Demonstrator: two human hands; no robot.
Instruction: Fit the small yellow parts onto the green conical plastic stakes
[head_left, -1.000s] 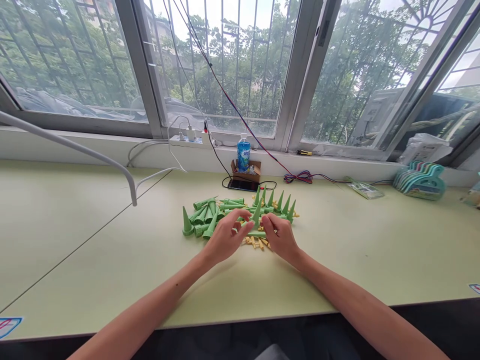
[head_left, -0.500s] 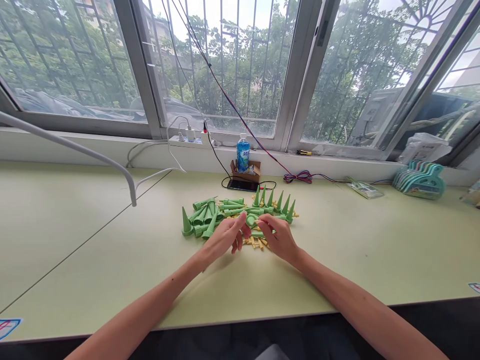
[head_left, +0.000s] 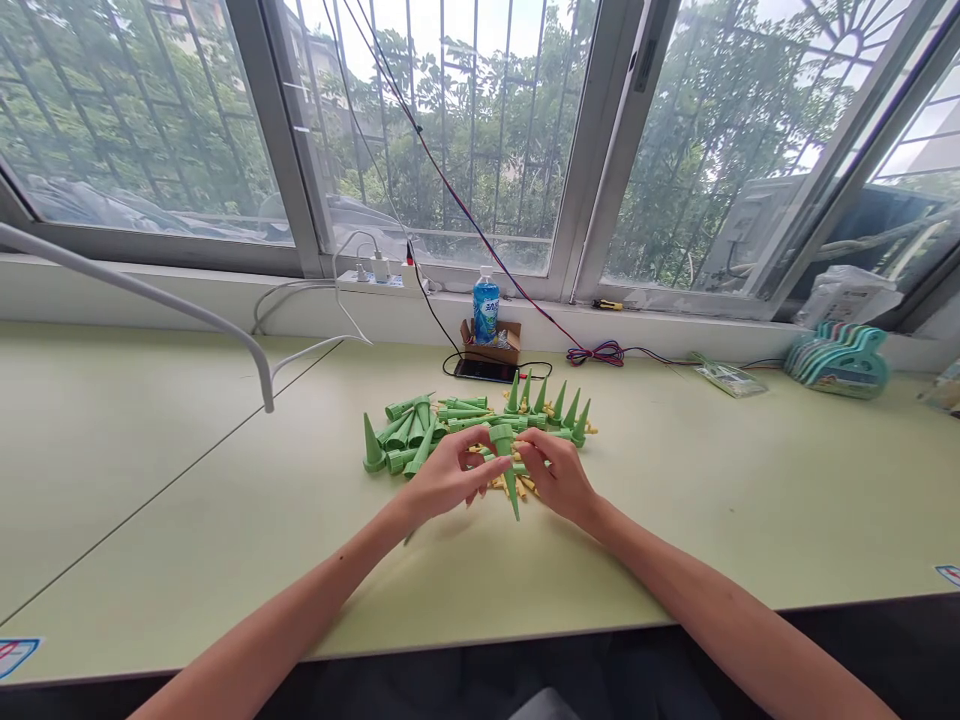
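Note:
My left hand (head_left: 456,474) grips a green plastic watering spike (head_left: 507,465) between thumb and fingers, its wide capped end up and its tip pointing down toward me. Beside it, on the right, my right hand (head_left: 556,472) is closed in a pinch close to the spike's wide end. Whatever sits between those fingertips is too small to make out. Left of my hands lies a heap of green spikes (head_left: 409,432). A row of upright green spikes (head_left: 557,402) stands behind my right hand. Small yellow pieces (head_left: 517,488) are scattered below and between my hands.
A blue bottle (head_left: 486,310) stands in a small cardboard box (head_left: 512,343), with a dark phone (head_left: 484,371) in front. Coiled cable (head_left: 596,354) lies by the wall. At the right are teal plastic hangers (head_left: 840,362) and a flat packet (head_left: 727,377). A white tube (head_left: 225,322) reaches in from the left.
The green spike in my left hand has been turned from end-on to tip down, its length now showing. My left fingers have shifted around it; my right hand has barely moved.

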